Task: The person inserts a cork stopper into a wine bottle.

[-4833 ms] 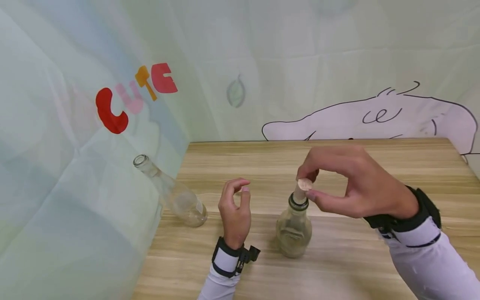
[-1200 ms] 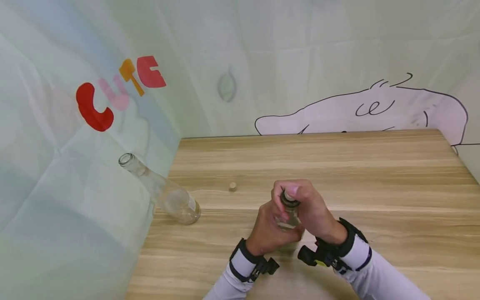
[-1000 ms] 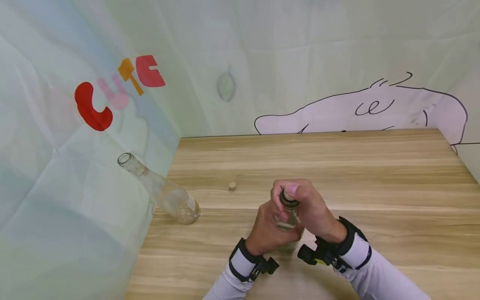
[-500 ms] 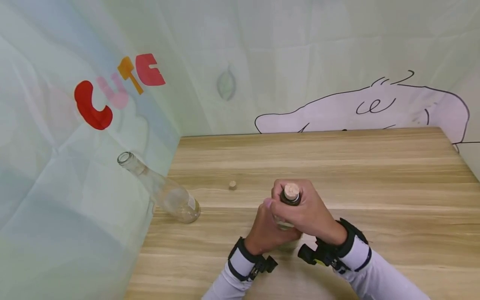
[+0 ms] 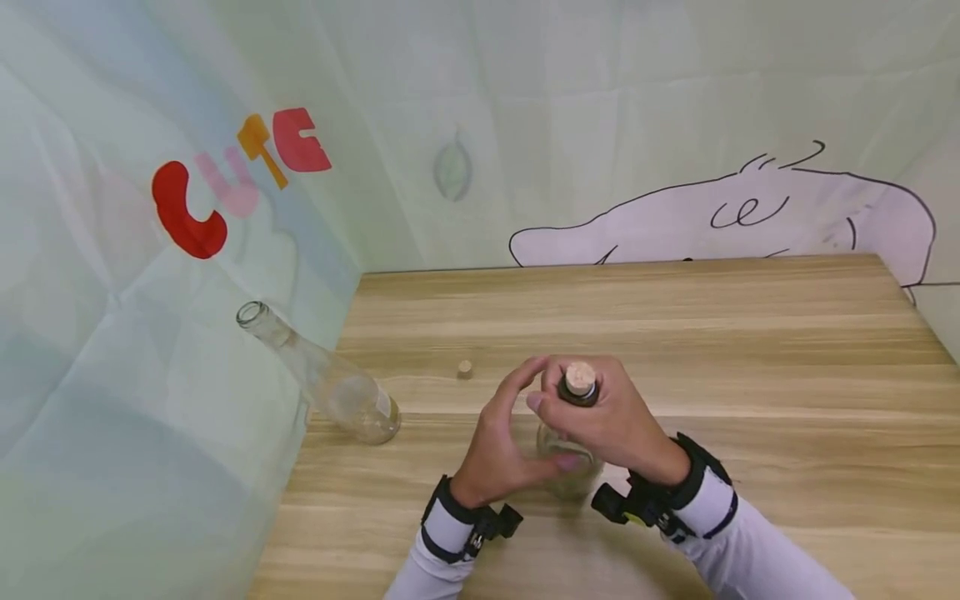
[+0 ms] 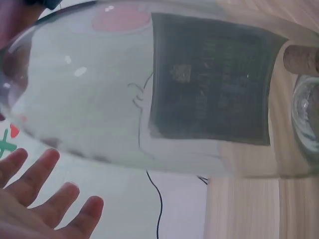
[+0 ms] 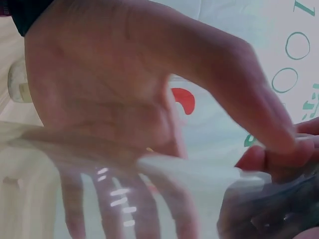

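A glass bottle (image 5: pixel 558 446) stands upright on the table in the head view, with a cork (image 5: pixel 581 377) seated in its mouth and projecting above the dark rim. My right hand (image 5: pixel 603 417) grips the bottle's neck, thumb wrapped round its near side. On the left, my left hand (image 5: pixel 498 454) is spread around the bottle's body with straight fingers, its thumb overlapping the glass. The left wrist view shows the bottle's dark label (image 6: pixel 214 79) and those spread fingers (image 6: pixel 45 191). Through the glass in the right wrist view, the left hand (image 7: pixel 124 99) shows with fingers apart.
A second clear bottle (image 5: pixel 337 383), without a cork, stands at the table's left side. A small cork (image 5: pixel 465 369) sits on the table (image 5: pixel 712 333) between the two bottles. Printed cloth walls (image 5: pixel 450 83) border the table at the back and left.
My right thumb has come off the cork's top and round the neck. My left hand has loosened from the bottle and shifted left. Since the oldest frame, the small cork has come into view.
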The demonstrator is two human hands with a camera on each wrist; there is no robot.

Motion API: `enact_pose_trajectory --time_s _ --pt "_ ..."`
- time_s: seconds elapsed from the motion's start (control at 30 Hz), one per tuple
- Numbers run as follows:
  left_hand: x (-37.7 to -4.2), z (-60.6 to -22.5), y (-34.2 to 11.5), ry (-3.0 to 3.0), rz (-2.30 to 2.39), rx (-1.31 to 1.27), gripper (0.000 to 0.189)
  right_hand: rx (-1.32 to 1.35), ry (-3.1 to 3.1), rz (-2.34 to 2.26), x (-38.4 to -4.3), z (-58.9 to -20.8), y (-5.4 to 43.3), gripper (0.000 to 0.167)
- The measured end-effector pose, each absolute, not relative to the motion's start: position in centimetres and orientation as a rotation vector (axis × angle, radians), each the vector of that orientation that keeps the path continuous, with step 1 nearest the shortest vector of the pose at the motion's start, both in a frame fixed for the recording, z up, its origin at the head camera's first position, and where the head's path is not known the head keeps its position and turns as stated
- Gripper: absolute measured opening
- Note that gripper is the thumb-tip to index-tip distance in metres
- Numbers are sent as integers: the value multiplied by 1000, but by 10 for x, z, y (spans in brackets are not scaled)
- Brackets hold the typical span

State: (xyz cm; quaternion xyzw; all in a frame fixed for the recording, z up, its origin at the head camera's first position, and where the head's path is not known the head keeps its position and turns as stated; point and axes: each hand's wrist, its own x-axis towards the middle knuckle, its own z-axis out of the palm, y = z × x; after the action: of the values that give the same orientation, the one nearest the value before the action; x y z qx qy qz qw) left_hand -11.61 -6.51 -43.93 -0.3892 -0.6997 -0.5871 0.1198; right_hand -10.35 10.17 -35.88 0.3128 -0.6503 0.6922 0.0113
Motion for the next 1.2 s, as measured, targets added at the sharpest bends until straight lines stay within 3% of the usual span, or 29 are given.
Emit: enact_pose_trajectory --time_s 0.27,0.47,0.83,1.2 --pt "-115 -438 -82 -2073 -1776 -986 91 998 -2031 2168 -111 -352 112 25" --pt "-117 -439 -88 -2071 -1774 -947 87 837 -2058 2071 -126 -334 148 22" --pt "-119 -443 -92 -2068 -1777 -973 81 358 -1525 2194 -177 -312 272 18" --pt "-121 -443 -94 -2062 -1808 -990 81 -126 -1796 1934 -215 -312 386 20"
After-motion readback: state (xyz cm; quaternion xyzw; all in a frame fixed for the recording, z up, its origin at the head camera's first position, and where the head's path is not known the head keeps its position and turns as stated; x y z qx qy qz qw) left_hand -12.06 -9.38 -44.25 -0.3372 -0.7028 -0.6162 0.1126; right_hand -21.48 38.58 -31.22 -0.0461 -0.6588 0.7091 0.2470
